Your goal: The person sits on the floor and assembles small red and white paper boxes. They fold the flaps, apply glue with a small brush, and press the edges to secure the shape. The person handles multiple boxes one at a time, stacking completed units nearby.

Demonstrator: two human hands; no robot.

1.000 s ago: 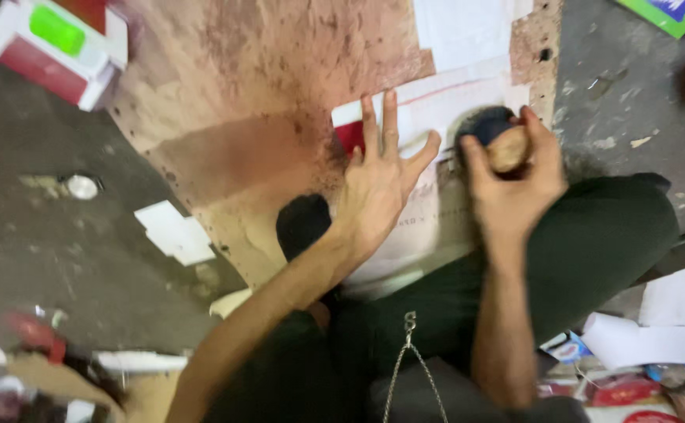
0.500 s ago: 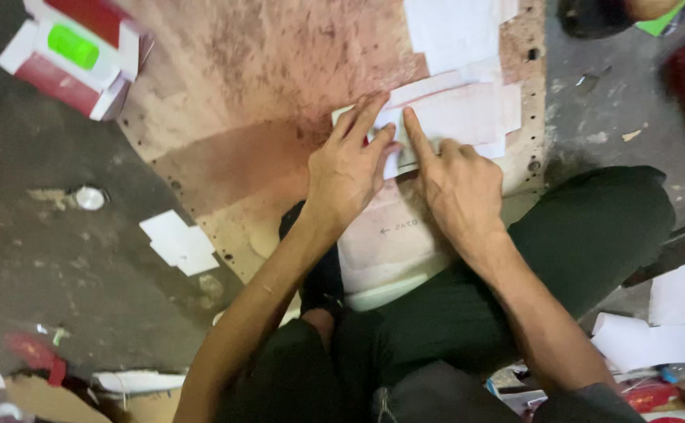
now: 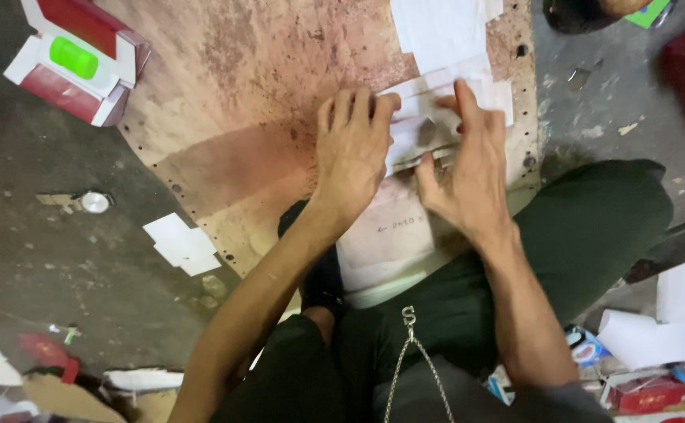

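Both hands lie flat, fingers spread: my left hand point(image 3: 354, 149) and right hand point(image 3: 464, 176) press white paper sheets point(image 3: 429, 117) on the stained board point(image 3: 241, 102), upper centre of frame.

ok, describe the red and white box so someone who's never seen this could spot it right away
Start from the stained brown board lying on the dark floor. At its upper left corner sits an open red and white carton, far from both hands. Unlike the plain white paper scraps lower down, it holds a bright green oblong piece on a white insert.
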